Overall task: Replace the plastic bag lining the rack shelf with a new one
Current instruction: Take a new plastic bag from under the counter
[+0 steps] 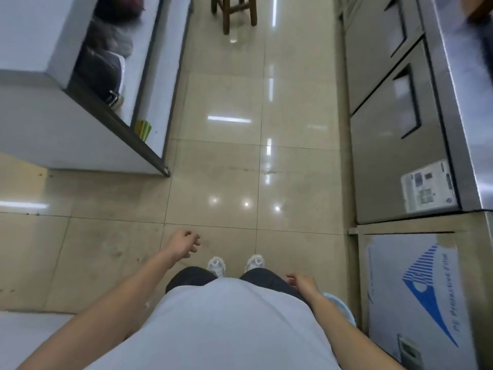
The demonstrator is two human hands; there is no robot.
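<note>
I look straight down at a beige tiled floor [226, 161] in a narrow aisle. My left hand [184, 243] hangs in front of my body with its fingers loosely curled and apart, holding nothing. My right hand [302, 281] is beside my right thigh, fingers also loose and empty. No plastic bag lining and no rack shelf can be made out in this view. A light blue thing [340, 307] shows behind my right forearm; I cannot tell what it is.
A white counter [53, 124] with an open compartment holding dark bundles [104, 65] stands at the left. Stainless steel cabinets [394, 134] line the right, with a film-wrapped unit [416, 295] nearer me. A wooden stool [234, 12] stands far ahead in the aisle.
</note>
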